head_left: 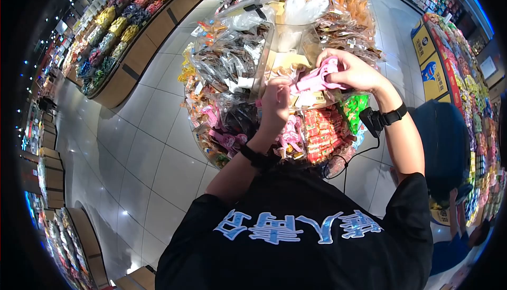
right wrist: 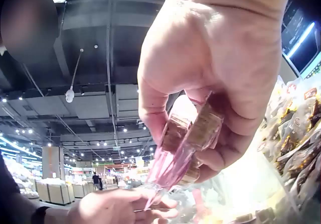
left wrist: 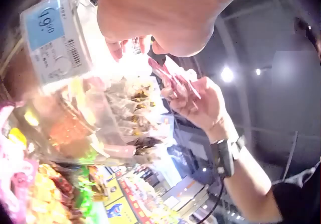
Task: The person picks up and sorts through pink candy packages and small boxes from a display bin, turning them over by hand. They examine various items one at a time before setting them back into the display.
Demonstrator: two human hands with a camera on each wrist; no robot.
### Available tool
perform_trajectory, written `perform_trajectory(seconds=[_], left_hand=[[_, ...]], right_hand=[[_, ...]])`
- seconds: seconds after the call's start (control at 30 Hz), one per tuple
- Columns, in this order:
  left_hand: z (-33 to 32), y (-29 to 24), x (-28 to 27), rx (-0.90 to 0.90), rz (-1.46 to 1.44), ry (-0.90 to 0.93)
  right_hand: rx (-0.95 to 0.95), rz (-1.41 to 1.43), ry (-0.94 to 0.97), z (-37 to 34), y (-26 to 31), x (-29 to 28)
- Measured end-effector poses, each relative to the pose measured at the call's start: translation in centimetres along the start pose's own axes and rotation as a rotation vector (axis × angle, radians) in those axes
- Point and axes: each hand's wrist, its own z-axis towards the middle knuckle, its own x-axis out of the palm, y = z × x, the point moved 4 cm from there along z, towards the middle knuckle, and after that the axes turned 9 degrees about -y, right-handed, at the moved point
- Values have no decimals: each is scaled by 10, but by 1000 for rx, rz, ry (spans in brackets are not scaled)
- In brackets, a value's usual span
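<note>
My right hand grips several small pink packets above the display bin. In the right wrist view these packets have clear film, brown blocks inside and pink ends pointing down. Thumb and fingers are bent around them. My left hand is raised at the left end of the packets, its fingertips close to the pink wrapping. From the right wrist, the left hand appears with loosely extended fingers behind the pink ends. A blue and white price tag reading 19.90 stands beside it.
Bagged brown snacks fill the bin on the left. In front lie red packets, green packets and pink bags. White plastic bags sit at the back. A long produce shelf stands across the tiled aisle.
</note>
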Motion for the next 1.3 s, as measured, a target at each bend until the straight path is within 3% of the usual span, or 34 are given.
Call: perform_trajectory(seconds=[0.1, 0.13, 0.23, 0.27, 0.4, 0.47, 0.53, 0.63, 0.77, 0.9, 1.0, 1.1, 1.17, 1.23, 1.3], left_hand=[[13, 12, -3, -776, -593, 122], [15, 14, -7, -748, -591, 303], [12, -11, 9, -906, -768, 690], [14, -25, 4, -831, -732, 754], [13, -36, 4, -742, -296, 718], [11, -20, 3, -734, -313, 780], [14, -26, 4, -706, -343, 776], [17, -24, 7, -602, -398, 546], [24, -31, 14, -504, -498, 542], [28, -56, 12, -421, -263, 448], [25, -37, 17, -483, -453, 428], [27, -32, 20, -527, -528, 408], [28, -36, 22, -463, -447, 400], [26, -31, 22, -356, -473, 464], [23, -29, 22, -359, -489, 506]], right_hand=[[-44, 105, 140, -2, 10, 14], [-53, 141, 183, -1, 13, 19], [-59, 116, 320, 5, 5, 28], [-41, 88, 332, 7, 2, 29], [-55, -3, 246, 15, -6, 32], [-78, -134, 162, 15, 2, 28], [-100, -5, 60, 15, -1, 26], [-70, 197, -145, 7, 6, 26], [-89, 401, -354, 9, -2, 25], [-109, 735, -517, 5, -2, 31], [-197, 955, -584, 1, -7, 38], [-271, 994, -690, -4, -10, 54], [-201, 724, -790, -7, -16, 69], [-118, 720, -604, -11, -21, 83], [-113, 784, -635, -11, -21, 90]])
